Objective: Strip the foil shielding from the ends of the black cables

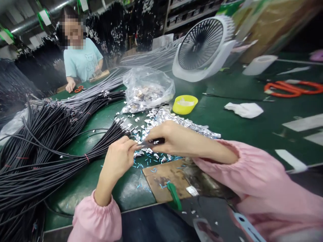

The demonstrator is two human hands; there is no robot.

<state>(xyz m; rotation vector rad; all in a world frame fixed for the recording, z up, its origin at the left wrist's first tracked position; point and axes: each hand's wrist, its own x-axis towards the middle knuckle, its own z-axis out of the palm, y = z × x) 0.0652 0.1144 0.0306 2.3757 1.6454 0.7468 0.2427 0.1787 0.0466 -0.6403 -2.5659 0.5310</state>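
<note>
My left hand point(119, 157) is closed in a pinch at the end of a black cable, right beside a bundle of black cables point(50, 158) that fans out to the left on the green table point(222, 124). My right hand point(169, 137) is closed round a dark tool point(155, 141) whose tip meets the left hand's fingers. Both arms wear pink sleeves. Under and behind the hands lies a heap of silver foil scraps point(164, 119), with small blue bits scattered near a brown cardboard pad point(164, 179).
A clear plastic bag of scraps point(146, 89), a yellow bowl point(185, 104), a white desk fan point(204, 47), a white rag point(244, 109) and orange scissors point(292, 88) stand on the table. A person in a light blue shirt point(82, 62) works at the far left end.
</note>
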